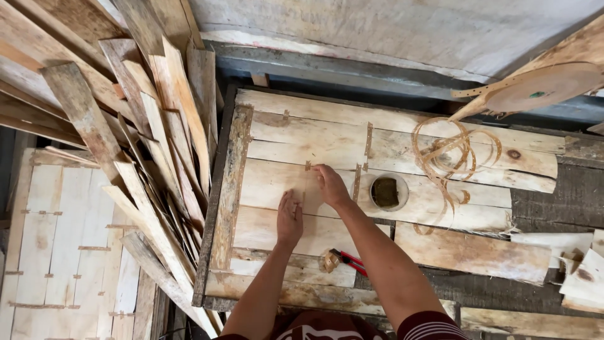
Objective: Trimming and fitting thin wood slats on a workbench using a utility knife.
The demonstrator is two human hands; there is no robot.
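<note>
My left hand (289,217) lies flat, fingers together, on a pale wooden board of the plank panel (402,135) on the workbench. My right hand (329,184) reaches just beyond it, fingertips pressed on the seam between two boards near a short tan strap piece (307,165). Whether the fingers pinch anything small is hidden. A red-handled hammer (345,260) lies on the boards between my forearms, untouched.
A round tin (387,192) sits right of my right hand. Coiled tan strapping (450,154) lies farther right, under a strap reel (541,88). Loose planks (151,145) lean in a pile at left, above a finished panel (63,245). Offcuts (582,264) lie at right.
</note>
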